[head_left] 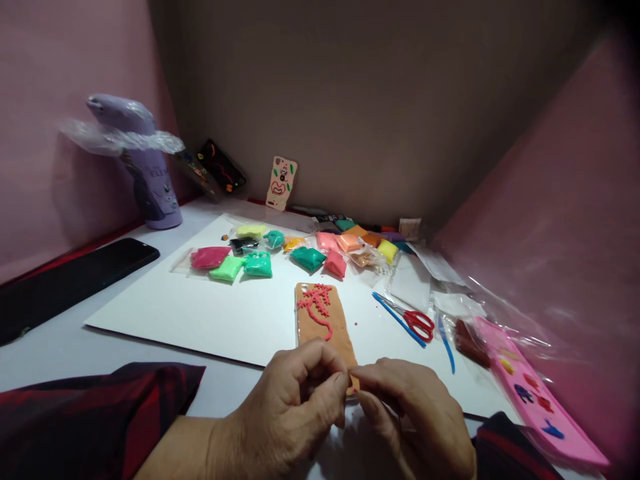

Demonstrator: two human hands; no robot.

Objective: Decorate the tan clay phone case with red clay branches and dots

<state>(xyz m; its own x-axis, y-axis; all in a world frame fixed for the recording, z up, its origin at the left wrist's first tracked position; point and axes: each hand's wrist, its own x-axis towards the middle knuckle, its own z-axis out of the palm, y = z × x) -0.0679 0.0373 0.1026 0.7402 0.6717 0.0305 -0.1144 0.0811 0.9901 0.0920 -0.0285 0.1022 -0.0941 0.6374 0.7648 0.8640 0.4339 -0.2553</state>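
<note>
Low in the head view, my left hand (293,400) is closed, thumb and forefinger pinched together. My right hand (415,407) faces it, its thumb and forefinger nearly meeting. The fingertips of both hands come together over the lower end of a phone case (337,327) coated in orange-brown clay. Whatever lies in either pinch is too small or hidden to make out; a speck of red shows by the right fingers. On the upper part of the case is a raised red clay design (319,301), a curved stem with beaded branches. My hands hide the case's lower left part.
Beneath the case lies a white board (200,313). Several clay packets (307,259) sit along its back. To the right are red-handled scissors (419,323), blue tools (447,343) and a pink tray (540,393). A black phone (80,280) and purple bottle (150,173) stand left.
</note>
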